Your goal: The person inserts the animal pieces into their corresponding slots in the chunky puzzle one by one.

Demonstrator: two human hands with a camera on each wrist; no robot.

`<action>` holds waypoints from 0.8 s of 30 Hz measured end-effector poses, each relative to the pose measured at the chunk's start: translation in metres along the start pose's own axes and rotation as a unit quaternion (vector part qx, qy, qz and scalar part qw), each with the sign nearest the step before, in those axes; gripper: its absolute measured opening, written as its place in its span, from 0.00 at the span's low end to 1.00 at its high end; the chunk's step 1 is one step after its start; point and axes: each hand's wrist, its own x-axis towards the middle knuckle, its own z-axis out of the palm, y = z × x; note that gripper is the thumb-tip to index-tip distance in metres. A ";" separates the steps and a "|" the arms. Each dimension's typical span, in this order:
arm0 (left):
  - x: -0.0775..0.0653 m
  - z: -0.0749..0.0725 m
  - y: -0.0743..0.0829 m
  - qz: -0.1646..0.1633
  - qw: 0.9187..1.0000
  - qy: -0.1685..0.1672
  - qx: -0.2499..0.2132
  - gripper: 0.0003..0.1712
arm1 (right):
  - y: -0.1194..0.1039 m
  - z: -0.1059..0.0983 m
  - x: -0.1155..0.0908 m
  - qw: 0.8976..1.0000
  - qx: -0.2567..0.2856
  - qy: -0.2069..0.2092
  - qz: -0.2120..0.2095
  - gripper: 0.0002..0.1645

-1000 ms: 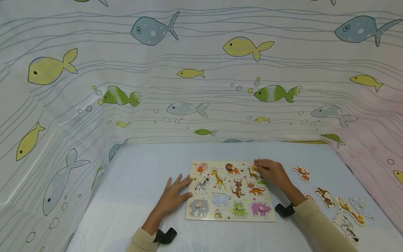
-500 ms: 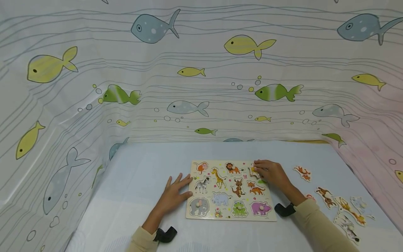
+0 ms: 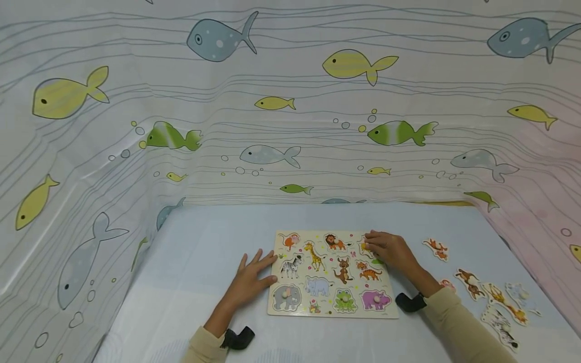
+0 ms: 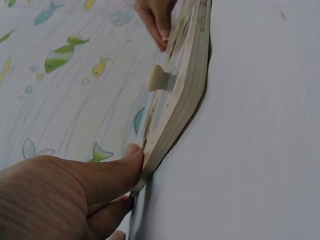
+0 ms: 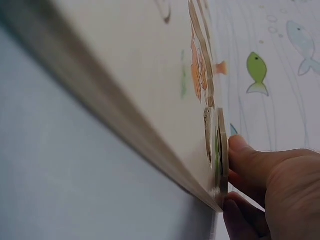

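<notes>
A wooden animal puzzle board [image 3: 327, 302] lies on the table. My left hand [image 3: 247, 282] is spread at its left edge, and in the left wrist view the thumb [image 4: 132, 155] presses the rim. At the board's upper right corner my right hand [image 3: 395, 252] pinches a puzzle piece [image 3: 364, 248], mostly covered by the fingers. In the right wrist view this piece [image 5: 223, 155] stands slightly proud of the board near its edge. Along the front row sit knobbed elephant [image 3: 287, 298], frog [image 3: 345, 301] and hippo [image 3: 375, 301] pieces.
Right of the board lie several loose pieces: an orange one [image 3: 437, 249], a brown one [image 3: 469, 284], a giraffe [image 3: 504, 304], a zebra [image 3: 499, 327] and a pale blue one [image 3: 517, 291]. A fish-patterned curtain [image 3: 317, 136] surrounds the table at the back and sides.
The puzzle piece under my right fingers has shifted and turned slightly over the corner picture, now sitting flatter there. My left hand has stayed at the board's edge.
</notes>
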 end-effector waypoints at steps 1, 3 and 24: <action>0.000 0.000 0.000 0.000 1.000 0.001 -0.001 0.34 | 0.000 0.000 0.000 1.000 0.000 0.000 -0.001 0.18; 0.000 0.000 0.000 0.000 1.000 0.001 -0.001 0.34 | 0.000 0.000 0.000 1.000 -0.001 0.002 -0.004 0.18; 0.002 -0.001 0.000 -0.011 1.000 -0.002 -0.011 0.34 | 0.000 0.001 -0.001 0.999 0.014 -0.024 0.022 0.16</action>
